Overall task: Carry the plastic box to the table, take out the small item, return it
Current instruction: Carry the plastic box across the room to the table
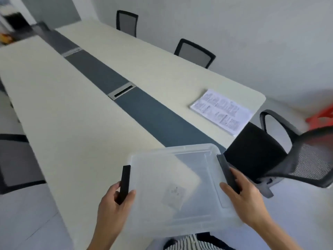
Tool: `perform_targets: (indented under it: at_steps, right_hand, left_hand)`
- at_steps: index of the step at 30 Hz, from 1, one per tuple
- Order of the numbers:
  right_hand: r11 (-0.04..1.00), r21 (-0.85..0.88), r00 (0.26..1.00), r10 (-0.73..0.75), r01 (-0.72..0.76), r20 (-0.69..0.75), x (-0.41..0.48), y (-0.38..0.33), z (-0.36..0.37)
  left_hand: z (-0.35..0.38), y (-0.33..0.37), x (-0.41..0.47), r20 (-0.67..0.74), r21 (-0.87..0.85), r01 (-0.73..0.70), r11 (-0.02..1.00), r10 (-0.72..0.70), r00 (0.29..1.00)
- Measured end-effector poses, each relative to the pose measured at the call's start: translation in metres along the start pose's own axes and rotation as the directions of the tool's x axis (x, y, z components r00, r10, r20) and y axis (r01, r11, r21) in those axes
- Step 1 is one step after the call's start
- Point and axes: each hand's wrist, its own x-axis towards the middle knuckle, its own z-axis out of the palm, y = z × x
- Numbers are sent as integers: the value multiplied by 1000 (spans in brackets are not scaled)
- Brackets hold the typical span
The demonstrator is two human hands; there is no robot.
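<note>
A translucent plastic box (180, 177) with a lid and two black side latches is held over the near end of the long table (81, 123). My left hand (115, 204) grips the left black latch. My right hand (246, 197) grips the right black latch. Through the lid a small pale item (175, 196) shows faintly inside the box. Whether the box rests on the table's edge or hangs just above it cannot be told.
A stack of printed sheets (222, 111) lies on the table's right corner. A black mesh office chair (275, 156) stands close on the right, other chairs (195, 52) along the far side, one (16, 161) at left. A red stool (322, 117) stands at far right.
</note>
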Motion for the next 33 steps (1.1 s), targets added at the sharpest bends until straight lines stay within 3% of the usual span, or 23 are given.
perform_targets:
  at_steps: [8,16,23,28,33]
  right_hand:
    - [963,-111,921,-194,244,339,100,-34,40]
    - [908,-161,822,-260,386,507,120,-52,105]
    - [904,-208,819,-217,374,531,119,-60,126]
    - [934,-200,828,-145,295,542,127,-66,129]
    - [967,-132,785,-93,218,612,139,-64,127]
  left_hand:
    - [8,-10,-19,-241,30,258,966,-244,939]
    - [0,-44,-6,-331,-14,417,909,-398,856]
    - [-7,-67,4,-290,-62,428,902,-426,857]
    - [-17,-78,9,-157,-118,417,901,-431,888]
    - [-24,-88,12,-65,-172,424,889,-440,896]
